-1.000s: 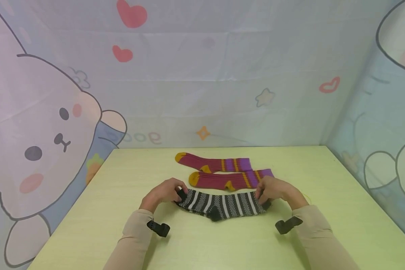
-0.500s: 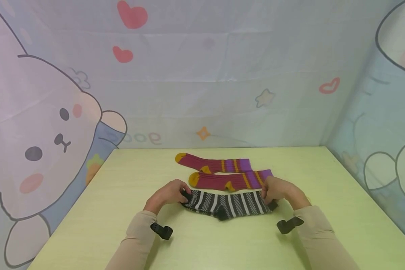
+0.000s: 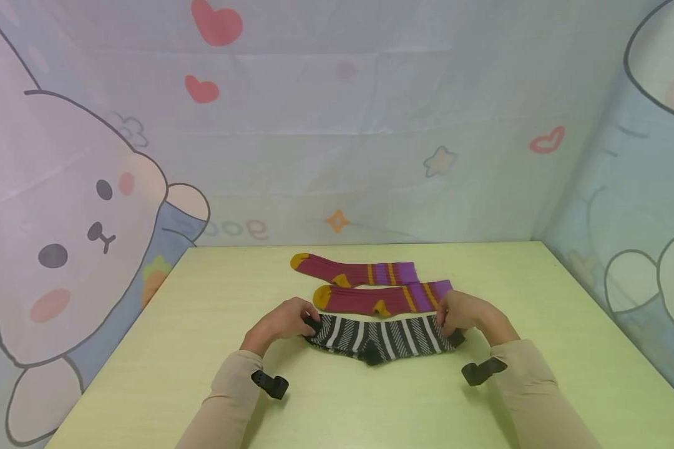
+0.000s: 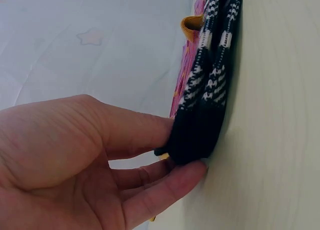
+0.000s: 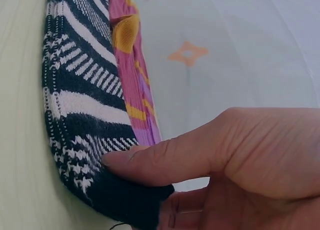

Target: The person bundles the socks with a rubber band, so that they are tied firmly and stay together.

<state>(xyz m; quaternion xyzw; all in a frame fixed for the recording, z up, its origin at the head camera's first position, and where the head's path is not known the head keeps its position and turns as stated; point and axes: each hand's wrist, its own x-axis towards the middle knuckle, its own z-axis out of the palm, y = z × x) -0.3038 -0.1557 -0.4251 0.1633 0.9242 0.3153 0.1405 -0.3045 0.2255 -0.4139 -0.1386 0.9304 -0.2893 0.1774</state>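
Observation:
Black-and-white striped socks lie sideways on the table, a black heel patch at the near edge. Two layers show at their left end in the left wrist view. My left hand pinches the black left end between thumb and fingers. At the opposite end, my right hand holds the black tip, thumb on top and fingers underneath, partly hidden. Just behind lie two maroon socks with mustard toes and heels and purple cuffs: a nearer one and a farther one.
The pale yellow table stretches out on both sides of the socks and in front of them. A printed cloth backdrop rises at the table's back edge. Small black wrist cameras hang from the beige sleeves.
Both hands have shifted the striped socks slightly to the right, keeping hold of the two ends. The maroon socks have stayed in place.

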